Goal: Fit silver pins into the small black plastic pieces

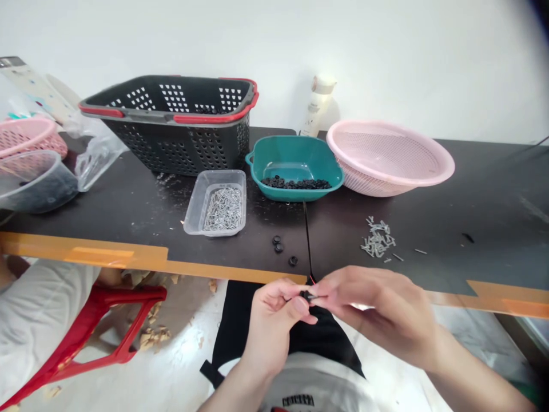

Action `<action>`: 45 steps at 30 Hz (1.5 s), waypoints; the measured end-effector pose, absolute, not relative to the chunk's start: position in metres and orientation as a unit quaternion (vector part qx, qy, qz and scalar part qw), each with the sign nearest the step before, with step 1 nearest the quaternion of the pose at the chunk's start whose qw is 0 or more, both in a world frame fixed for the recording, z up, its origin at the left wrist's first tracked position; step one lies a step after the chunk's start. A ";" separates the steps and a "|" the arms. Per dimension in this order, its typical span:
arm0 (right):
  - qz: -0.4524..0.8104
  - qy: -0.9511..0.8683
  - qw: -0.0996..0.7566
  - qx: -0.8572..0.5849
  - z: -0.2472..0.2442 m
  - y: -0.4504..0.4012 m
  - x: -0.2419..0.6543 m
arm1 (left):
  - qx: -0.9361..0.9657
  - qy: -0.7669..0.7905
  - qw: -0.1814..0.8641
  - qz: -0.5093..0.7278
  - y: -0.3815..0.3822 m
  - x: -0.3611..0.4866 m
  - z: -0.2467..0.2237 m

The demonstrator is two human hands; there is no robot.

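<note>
Just off the table's front edge, my left hand pinches a small black round part between thumb and fingers. My right hand meets it from the right, its fingertips closed on a thin metal pin that touches the black part. On the table ahead lie a few loose black rings. A small pile of metal pins is spread to the right. Many more pins fill part of a clear plastic tray, and black rings lie in a teal basin.
A black basket with red handles stands at the back left, a pink colander at the back right, a white bottle by the wall. A person sits at the far left near a red stool.
</note>
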State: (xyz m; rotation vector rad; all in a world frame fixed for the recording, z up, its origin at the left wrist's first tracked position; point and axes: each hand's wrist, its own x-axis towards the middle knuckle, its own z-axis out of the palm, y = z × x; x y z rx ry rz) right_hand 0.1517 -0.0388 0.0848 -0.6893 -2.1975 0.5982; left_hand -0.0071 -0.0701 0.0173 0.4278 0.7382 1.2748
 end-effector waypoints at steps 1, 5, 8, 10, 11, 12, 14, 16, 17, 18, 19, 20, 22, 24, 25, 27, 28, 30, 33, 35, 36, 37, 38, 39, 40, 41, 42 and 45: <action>0.257 -0.838 0.386 -0.288 0.080 -0.037 0.155 | 0.191 0.338 0.723 0.572 -0.069 -0.008 0.017; 0.276 -0.766 0.389 -0.431 0.057 -0.023 0.164 | 0.211 0.370 0.695 0.579 -0.065 -0.016 0.017; 0.222 -0.760 0.343 -0.506 0.035 -0.012 0.163 | 0.238 0.403 0.630 0.620 -0.061 -0.027 0.013; 0.208 -0.785 0.304 -0.498 0.022 -0.008 0.158 | 0.256 0.431 0.579 0.643 -0.059 -0.034 0.009; 0.206 -0.795 0.290 -0.491 0.017 -0.007 0.155 | 0.267 0.446 0.556 0.649 -0.059 -0.037 0.007; 0.206 -0.802 0.280 -0.487 0.014 -0.006 0.152 | 0.279 0.458 0.534 0.653 -0.058 -0.039 0.005; 0.212 -0.804 0.272 -0.485 0.011 -0.005 0.146 | 0.316 0.472 0.499 0.655 -0.058 -0.043 0.003; 0.233 -0.797 0.285 -0.478 0.011 -0.006 0.142 | 0.364 0.480 0.467 0.647 -0.059 -0.045 0.003; 0.252 -0.791 0.298 -0.471 0.012 -0.007 0.141 | 0.390 0.485 0.452 0.639 -0.059 -0.045 0.004; 0.277 -0.783 0.313 -0.461 0.014 -0.008 0.140 | 0.415 0.490 0.438 0.629 -0.059 -0.045 0.006; 0.307 -0.773 0.329 -0.448 0.016 -0.010 0.139 | 0.438 0.494 0.427 0.618 -0.060 -0.045 0.007; 0.339 -0.761 0.343 -0.433 0.019 -0.012 0.138 | 0.457 0.494 0.422 0.608 -0.060 -0.044 0.008; 0.398 -0.737 0.368 -0.404 0.024 -0.017 0.136 | 0.480 0.482 0.433 0.592 -0.061 -0.042 0.010; 0.432 -0.717 0.396 -0.377 0.029 -0.022 0.134 | 0.482 0.467 0.458 0.583 -0.062 -0.039 0.011; 0.442 -0.709 0.410 -0.367 0.032 -0.024 0.133 | 0.478 0.461 0.467 0.584 -0.063 -0.038 0.011; 0.457 -0.696 0.430 -0.350 0.035 -0.027 0.131 | 0.471 0.450 0.472 0.594 -0.066 -0.035 0.012; 0.465 -0.691 0.435 -0.342 0.036 -0.028 0.130 | 0.469 0.444 0.470 0.602 -0.067 -0.034 0.013; 0.477 -0.683 0.445 -0.327 0.036 -0.029 0.130 | 0.467 0.430 0.465 0.617 -0.070 -0.032 0.014; 0.493 -0.663 0.467 -0.314 0.034 -0.031 0.130 | 0.466 0.425 0.451 0.632 -0.072 -0.034 0.017; 0.508 -0.642 0.479 -0.315 0.032 -0.033 0.130 | 0.470 0.430 0.432 0.638 -0.073 -0.035 0.020; 0.518 -0.634 0.481 -0.314 0.032 -0.034 0.130 | 0.477 0.431 0.424 0.638 -0.074 -0.036 0.022; 0.529 -0.625 0.481 -0.312 0.032 -0.035 0.129 | 0.485 0.430 0.418 0.637 -0.074 -0.037 0.023; 0.542 -0.616 0.481 -0.307 0.032 -0.036 0.129 | 0.496 0.428 0.415 0.632 -0.074 -0.037 0.024; 0.558 -0.603 0.483 -0.302 0.032 -0.038 0.128 | 0.505 0.425 0.414 0.626 -0.075 -0.037 0.026; 0.575 -0.587 0.487 -0.296 0.033 -0.039 0.127 | 0.514 0.424 0.413 0.621 -0.075 -0.037 0.027; 0.590 -0.571 0.491 -0.291 0.034 -0.040 0.127 | 0.520 0.424 0.411 0.618 -0.076 -0.037 0.028; 0.602 -0.557 0.494 -0.288 0.035 -0.041 0.126 | 0.525 0.423 0.409 0.615 -0.076 -0.037 0.029; 0.603 -0.552 0.499 -0.287 0.038 -0.042 0.127 | 0.525 0.425 0.401 0.619 -0.077 -0.036 0.031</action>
